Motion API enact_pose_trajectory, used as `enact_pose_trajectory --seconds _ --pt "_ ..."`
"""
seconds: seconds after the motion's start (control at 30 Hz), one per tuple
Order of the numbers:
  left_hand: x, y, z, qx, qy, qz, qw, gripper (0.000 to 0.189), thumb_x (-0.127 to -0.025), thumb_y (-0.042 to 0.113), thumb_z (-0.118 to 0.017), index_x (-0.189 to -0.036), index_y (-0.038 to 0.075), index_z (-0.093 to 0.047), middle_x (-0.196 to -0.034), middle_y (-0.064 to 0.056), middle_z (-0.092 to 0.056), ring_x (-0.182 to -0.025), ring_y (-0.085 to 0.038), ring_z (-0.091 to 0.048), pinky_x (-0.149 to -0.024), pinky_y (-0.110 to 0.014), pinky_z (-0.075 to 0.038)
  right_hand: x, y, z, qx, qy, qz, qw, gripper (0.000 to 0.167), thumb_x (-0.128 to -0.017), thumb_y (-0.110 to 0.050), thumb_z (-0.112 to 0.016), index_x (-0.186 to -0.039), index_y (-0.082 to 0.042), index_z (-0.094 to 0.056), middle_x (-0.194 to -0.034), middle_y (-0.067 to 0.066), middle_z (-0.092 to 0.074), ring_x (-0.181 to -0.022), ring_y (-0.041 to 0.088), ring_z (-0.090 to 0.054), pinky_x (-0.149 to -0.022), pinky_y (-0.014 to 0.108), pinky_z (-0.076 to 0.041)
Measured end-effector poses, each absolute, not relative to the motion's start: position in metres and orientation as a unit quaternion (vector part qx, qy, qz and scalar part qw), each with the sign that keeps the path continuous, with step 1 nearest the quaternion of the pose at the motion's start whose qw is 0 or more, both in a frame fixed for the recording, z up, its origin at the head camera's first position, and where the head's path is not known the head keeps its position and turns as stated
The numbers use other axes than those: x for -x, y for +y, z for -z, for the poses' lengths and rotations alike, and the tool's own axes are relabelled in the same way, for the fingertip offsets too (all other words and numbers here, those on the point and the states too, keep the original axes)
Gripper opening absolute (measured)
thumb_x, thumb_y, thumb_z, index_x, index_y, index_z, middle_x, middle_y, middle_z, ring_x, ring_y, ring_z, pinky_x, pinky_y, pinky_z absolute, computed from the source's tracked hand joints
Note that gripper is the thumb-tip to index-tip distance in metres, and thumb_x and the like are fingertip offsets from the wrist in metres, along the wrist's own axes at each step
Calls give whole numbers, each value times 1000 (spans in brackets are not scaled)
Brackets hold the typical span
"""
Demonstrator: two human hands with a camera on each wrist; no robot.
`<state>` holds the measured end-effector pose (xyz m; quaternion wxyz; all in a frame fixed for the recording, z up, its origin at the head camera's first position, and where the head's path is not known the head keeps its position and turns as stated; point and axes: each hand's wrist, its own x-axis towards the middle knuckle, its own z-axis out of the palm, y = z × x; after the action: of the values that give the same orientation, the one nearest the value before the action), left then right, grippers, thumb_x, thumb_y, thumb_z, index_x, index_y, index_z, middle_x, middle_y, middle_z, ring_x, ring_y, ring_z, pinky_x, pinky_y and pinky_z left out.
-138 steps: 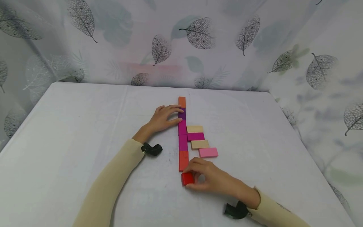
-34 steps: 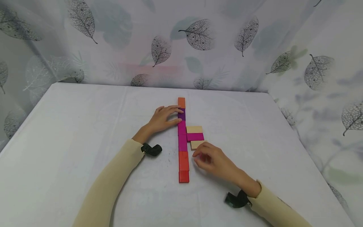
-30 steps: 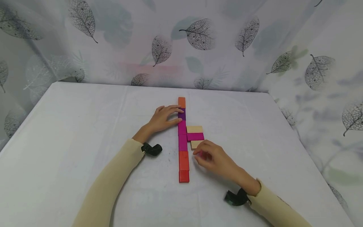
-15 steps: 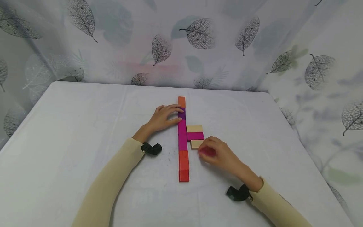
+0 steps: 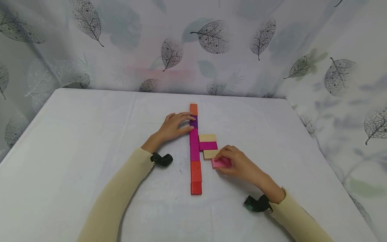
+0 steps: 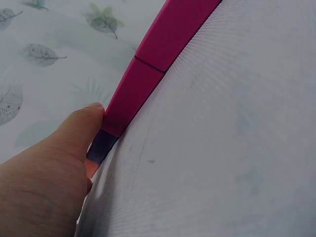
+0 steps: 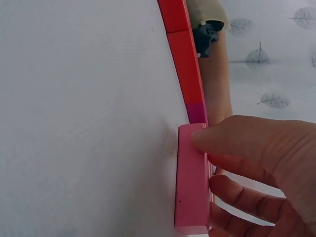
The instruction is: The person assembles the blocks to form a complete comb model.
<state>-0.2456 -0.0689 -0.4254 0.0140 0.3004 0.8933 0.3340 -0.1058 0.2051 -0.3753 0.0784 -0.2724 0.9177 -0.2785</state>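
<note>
A straight column of blocks runs away from me: a red block [image 5: 196, 188] nearest, then an orange-red block [image 5: 196, 171], two magenta blocks [image 5: 195, 152], a purple block [image 5: 195, 124] and an orange block [image 5: 193, 108] farthest. My left hand [image 5: 173, 127] rests along the far part, fingertips on the purple block and thumb at the far magenta block [image 6: 129, 96]. Right of the column, my right hand [image 5: 239, 164] pinches a pink block [image 5: 217, 164], its thumb on one long face [image 7: 192, 180] and fingers behind.
Beside the column lie a far wooden block [image 5: 207, 138], a short magenta block [image 5: 208, 145] and a near wooden block [image 5: 211, 154], side by side. All sit on a white-covered table [image 5: 99, 134]. A leaf-print curtain [image 5: 127, 43] hangs behind and to the sides.
My right hand has set the red block at the column's near end, let go, and moved away and rightward to the pink block, which it now pinches. My left hand has stayed put.
</note>
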Motion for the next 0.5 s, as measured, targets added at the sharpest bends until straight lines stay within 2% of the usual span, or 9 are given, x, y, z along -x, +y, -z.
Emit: enact_pose_trajectory --seconds 0.2,0.5 --pt "245 -69 424 -302 893 -333 11 42 -96 38 -60 -134 20 -58 -153 0 -41 -142 -16 -33 -118 -50 -7 107 207 372 282 916 273 89 29 -81 -9 -79 -108 -9 -68 -111 5 -61 -107 23 -56 -88 40 -54" --pt "245 -69 424 -299 894 -333 14 41 -97 37 -60 -134 20 -57 -153 0 -40 -142 -16 -33 -118 -50 -7 108 211 371 264 919 271 112 33 -79 -10 -80 -107 -8 -64 -101 1 -61 -93 15 -56 -75 26 -52"
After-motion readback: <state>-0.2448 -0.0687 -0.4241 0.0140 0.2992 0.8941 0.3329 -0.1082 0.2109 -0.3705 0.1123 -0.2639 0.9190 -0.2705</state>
